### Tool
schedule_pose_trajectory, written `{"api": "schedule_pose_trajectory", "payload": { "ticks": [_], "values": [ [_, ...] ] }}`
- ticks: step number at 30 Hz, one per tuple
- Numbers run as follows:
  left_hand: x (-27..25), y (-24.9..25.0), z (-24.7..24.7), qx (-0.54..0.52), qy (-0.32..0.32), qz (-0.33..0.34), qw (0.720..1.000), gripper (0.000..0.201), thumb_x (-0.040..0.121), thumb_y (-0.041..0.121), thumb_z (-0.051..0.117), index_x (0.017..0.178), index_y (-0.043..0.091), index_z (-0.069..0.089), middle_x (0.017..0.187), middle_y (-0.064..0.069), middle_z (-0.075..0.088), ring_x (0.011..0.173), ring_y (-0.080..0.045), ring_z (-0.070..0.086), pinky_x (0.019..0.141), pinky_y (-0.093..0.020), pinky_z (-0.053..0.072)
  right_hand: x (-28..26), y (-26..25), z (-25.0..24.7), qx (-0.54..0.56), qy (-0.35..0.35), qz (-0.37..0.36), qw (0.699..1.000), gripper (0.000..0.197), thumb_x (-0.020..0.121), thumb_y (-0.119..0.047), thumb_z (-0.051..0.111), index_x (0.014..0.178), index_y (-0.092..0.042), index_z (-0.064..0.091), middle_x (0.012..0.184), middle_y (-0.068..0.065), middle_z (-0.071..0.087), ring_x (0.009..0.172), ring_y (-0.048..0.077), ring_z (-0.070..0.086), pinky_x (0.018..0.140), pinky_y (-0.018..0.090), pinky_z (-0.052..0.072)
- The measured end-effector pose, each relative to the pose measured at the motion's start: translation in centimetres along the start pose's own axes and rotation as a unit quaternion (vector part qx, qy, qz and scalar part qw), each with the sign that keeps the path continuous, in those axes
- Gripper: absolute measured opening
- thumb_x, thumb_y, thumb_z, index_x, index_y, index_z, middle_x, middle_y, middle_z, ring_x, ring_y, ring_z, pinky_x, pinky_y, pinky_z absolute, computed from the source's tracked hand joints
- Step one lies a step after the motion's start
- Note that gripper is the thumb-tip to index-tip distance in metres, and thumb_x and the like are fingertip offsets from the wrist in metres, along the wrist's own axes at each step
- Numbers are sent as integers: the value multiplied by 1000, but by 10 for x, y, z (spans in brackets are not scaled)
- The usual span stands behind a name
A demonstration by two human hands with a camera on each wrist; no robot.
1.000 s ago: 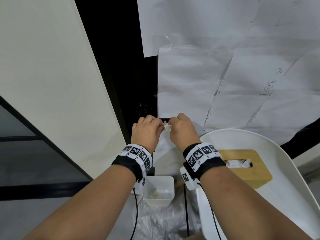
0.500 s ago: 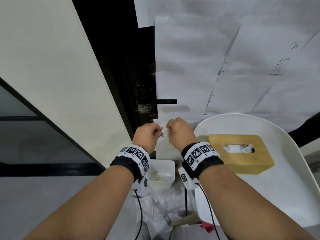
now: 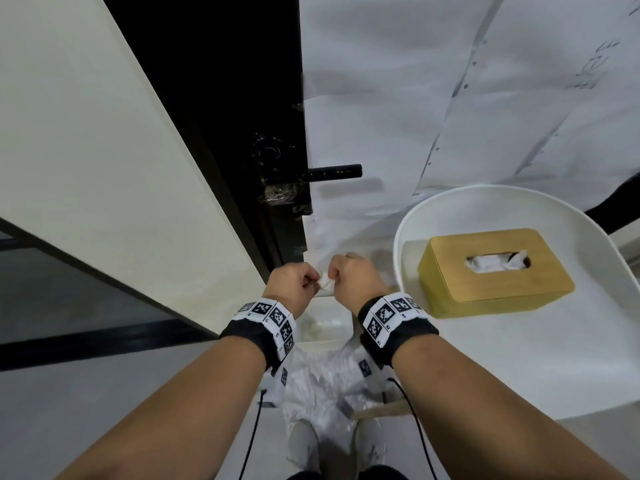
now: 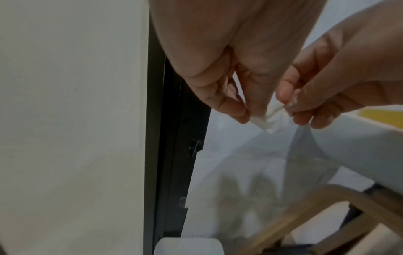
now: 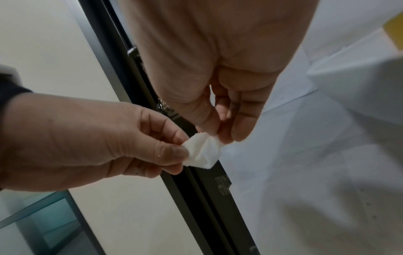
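A small crumpled piece of white tissue (image 3: 325, 283) hangs between my two hands, below a black door handle (image 3: 327, 173). My left hand (image 3: 297, 285) pinches its left end between thumb and fingers, as the left wrist view shows at the tissue (image 4: 265, 119). My right hand (image 3: 349, 277) pinches the right end; in the right wrist view the tissue (image 5: 203, 151) is bunched between both hands' fingertips. Both fists are held close together in front of the black door edge.
A wooden tissue box (image 3: 491, 271) with tissue poking out sits on a white round chair seat (image 3: 519, 368) at the right. A small white bin (image 3: 325, 332) with a plastic bag stands on the floor below my hands. White paper sheets (image 3: 433, 98) cover the door.
My hands have come down from the door handle with the tissue, and the view has tilted down; the handle now shows uncovered above them.
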State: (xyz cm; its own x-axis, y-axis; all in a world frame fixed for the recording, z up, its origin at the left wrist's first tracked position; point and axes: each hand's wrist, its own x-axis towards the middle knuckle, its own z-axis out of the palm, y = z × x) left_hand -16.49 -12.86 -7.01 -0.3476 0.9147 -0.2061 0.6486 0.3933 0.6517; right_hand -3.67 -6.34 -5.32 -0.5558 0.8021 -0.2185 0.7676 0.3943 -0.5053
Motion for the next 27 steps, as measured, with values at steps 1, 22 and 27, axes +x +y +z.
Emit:
{"api": "schedule_pose_trajectory", "payload": {
  "ticks": [1,22,27],
  "values": [
    [1,-8,5,-1,-5,1,1000,14,81,12,72,95,14,72,95,-2,68,86,-15,65,77,-18,47,2,2,7,6,-5,6,1000,27,75,6,48,90,-11,63,95,9,57,83,29,59,65,25,39],
    [-1,-104,68,46,-78,-11,996,38,89,11,59,127,14,60,130,-7,59,117,-23,56,99,-21,38,20,20,100,-19,-125,71,989,39,84,1,47,119,-13,58,123,12,53,110,27,57,94,27,44],
    [-3,-113,70,72,-112,-28,991,48,94,9,50,142,13,45,149,-4,41,136,-19,40,109,-18,23,20,24,103,-40,-163,97,981,45,86,1,46,129,-12,52,128,13,55,117,29,54,99,36,46]
  ]
}}
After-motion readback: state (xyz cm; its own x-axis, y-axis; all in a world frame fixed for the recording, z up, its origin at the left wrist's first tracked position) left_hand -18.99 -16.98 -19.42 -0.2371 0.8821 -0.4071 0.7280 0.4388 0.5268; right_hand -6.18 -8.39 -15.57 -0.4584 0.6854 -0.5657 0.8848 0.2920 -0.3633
